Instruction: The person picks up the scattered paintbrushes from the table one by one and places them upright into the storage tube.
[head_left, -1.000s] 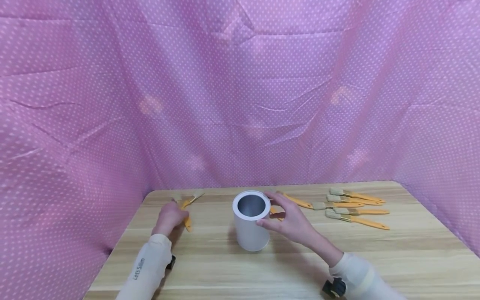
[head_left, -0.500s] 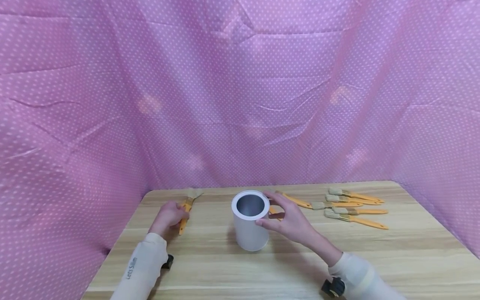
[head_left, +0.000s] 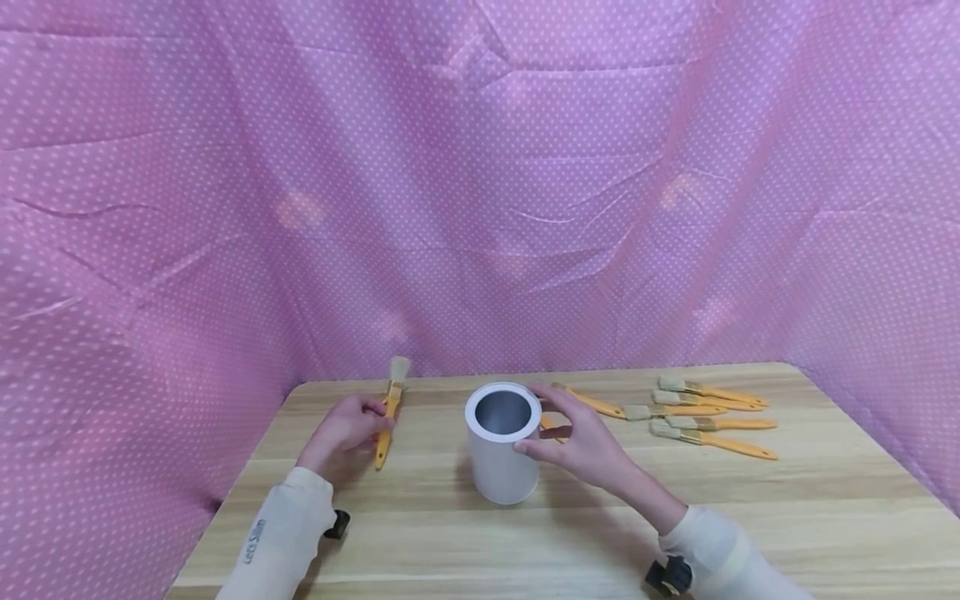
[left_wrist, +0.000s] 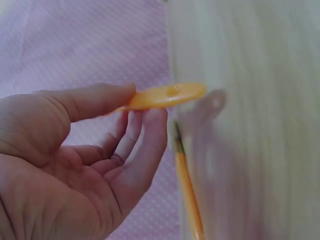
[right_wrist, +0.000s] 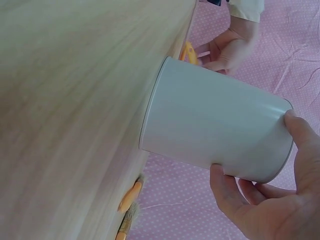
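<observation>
A paintbrush [head_left: 382, 450] with an orange handle and pale bristles is pinched between the thumb and fingers of my left hand [head_left: 343, 430], bristles upward. In the left wrist view its handle end [left_wrist: 175, 93] is held above the table. A second brush [left_wrist: 187, 192] lies on the tabletop beneath it, mostly hidden in the head view. At mid-table stands a white can [head_left: 504, 468], upright, its grey inside showing through the open top. My right hand [head_left: 583, 440] grips this can near the rim, thumb on the near side and fingers round the right.
Several more orange-handled brushes [head_left: 731, 445] lie on the right of the wooden table [head_left: 450, 550]. Behind my right hand are a brush [head_left: 596, 403] and another partly covered one [head_left: 551, 425]. A pink dotted cloth [head_left: 480, 208] hangs around the back and sides.
My left hand has taken hold of a brush and lifted it, shifting it slightly right with its bristles higher. The right hand and the can have stayed in place.
</observation>
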